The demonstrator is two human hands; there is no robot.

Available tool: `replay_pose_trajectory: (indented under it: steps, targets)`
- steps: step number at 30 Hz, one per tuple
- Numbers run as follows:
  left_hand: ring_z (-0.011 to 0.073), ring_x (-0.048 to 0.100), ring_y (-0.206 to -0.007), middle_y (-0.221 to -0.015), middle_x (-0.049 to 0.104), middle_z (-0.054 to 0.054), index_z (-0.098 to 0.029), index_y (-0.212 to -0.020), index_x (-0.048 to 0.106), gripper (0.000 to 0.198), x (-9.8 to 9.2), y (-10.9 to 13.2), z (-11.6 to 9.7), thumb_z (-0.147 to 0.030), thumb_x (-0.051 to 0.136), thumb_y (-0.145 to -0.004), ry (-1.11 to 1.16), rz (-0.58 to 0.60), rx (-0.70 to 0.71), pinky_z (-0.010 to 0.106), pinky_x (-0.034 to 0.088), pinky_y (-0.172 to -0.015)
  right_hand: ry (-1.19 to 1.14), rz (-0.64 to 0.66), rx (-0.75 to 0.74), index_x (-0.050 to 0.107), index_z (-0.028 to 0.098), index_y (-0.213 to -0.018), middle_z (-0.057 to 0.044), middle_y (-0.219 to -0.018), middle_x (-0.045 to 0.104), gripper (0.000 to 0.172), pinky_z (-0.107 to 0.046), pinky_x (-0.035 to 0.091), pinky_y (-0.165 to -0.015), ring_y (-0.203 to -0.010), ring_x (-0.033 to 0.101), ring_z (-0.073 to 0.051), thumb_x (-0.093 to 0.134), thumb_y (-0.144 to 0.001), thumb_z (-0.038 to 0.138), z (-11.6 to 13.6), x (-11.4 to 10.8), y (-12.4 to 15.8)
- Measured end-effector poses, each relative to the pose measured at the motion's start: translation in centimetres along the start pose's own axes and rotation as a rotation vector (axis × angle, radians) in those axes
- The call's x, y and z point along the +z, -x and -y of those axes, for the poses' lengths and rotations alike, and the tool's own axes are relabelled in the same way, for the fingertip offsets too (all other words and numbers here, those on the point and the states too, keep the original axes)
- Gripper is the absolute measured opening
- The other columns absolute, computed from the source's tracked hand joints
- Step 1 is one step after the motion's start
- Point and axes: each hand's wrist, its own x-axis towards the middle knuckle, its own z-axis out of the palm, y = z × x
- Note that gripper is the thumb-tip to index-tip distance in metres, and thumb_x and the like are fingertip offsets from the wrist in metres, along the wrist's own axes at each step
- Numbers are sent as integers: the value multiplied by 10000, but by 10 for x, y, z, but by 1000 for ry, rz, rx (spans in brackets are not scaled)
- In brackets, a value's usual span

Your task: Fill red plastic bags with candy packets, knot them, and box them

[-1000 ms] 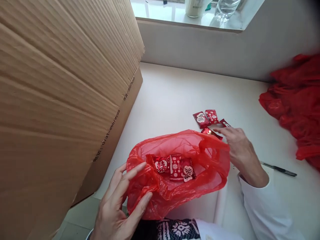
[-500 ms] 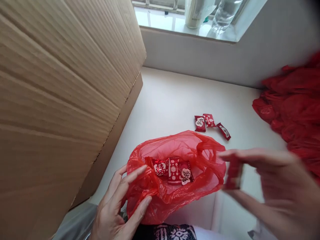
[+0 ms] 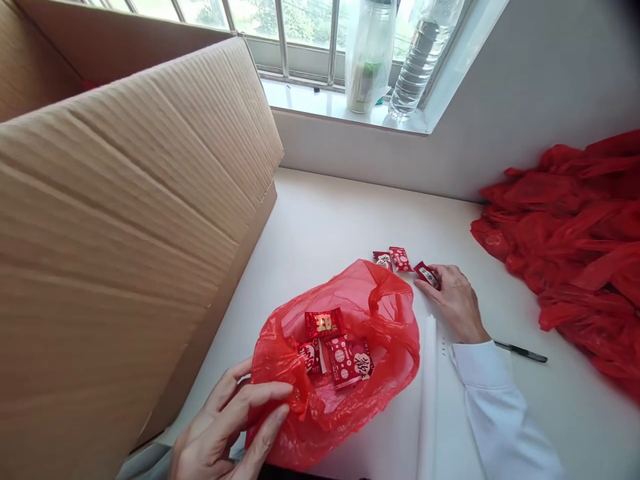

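Observation:
A red plastic bag lies with its mouth open on the white table, several wrapped packets inside, among them a shiny red one with gold print. My left hand grips the bag's left rim between thumb and fingers. Beyond the bag's right side, my right hand has its thumb and fingertips closed around a small dark red packet at table level. Two other packets lie just left of it: a red dotted one and a dark red one, partly behind the bag's rim.
A large cardboard box stands at the left. Red plastic bags are heaped at the right. A black pen lies beside my right sleeve. Bottles, one of clear plastic, stand on the windowsill at the back.
The red packet from my right hand is gone from it, and a gold-printed packet now shows in the bag. My right hand has moved away to the small packet on the table. The view has tilted up.

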Motion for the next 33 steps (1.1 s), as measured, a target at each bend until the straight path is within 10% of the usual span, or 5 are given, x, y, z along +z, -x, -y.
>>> replay_pose_trajectory:
  steps: [6, 14, 19, 27, 33]
  targets:
    - [125, 581, -1078, -1088, 648, -33, -324, -1032, 621, 182, -3, -3, -14, -303, 613, -851, 8, -71, -25, 115, 520, -783, -273, -5, -3, 594, 220, -1136, -52, -987, 658, 404, -324, 522, -674, -756, 619, -176, 603, -826, 478, 33, -48, 25]
    - [248, 569, -1139, -1246, 527, 58, -326, -1250, 510, 438, -7, -18, -24, -455, 597, -841, -103, 11, -20, 319, 597, -792, 4, 268, -814, 582, 190, -1195, -94, -1165, 621, 384, -466, 419, -1003, -1159, 493, -293, 648, -824, 263, 123, -64, 57]
    - [200, 598, -927, -1418, 290, 127, -323, -1343, 442, 520, -8, -9, -45, -340, 597, -847, -344, -46, 15, 254, 587, -563, 387, 117, -815, 598, 142, -1147, -171, -1168, 602, 408, -520, 383, -989, -1189, 466, -347, 521, -762, 31, 97, -26, 68]
    - [284, 464, -1149, -1361, 377, 113, -346, -1396, 366, 714, 0, -27, -60, 21, 487, -795, -714, 171, 45, 417, 548, -826, 314, 91, -750, 576, 218, -980, -103, -760, 571, 302, -423, 424, -688, -755, 520, -263, 365, -821, 72, 85, -36, 66]
    - [196, 522, -714, -818, 532, 46, -194, -787, 605, 306, -11, -33, -56, -51, 350, -878, -625, 356, -60, 350, 476, -614, 339, 145, -733, 519, 199, -640, -60, -578, 501, 301, -356, 353, -573, -575, 454, -195, 376, -793, -18, 95, -58, 58]
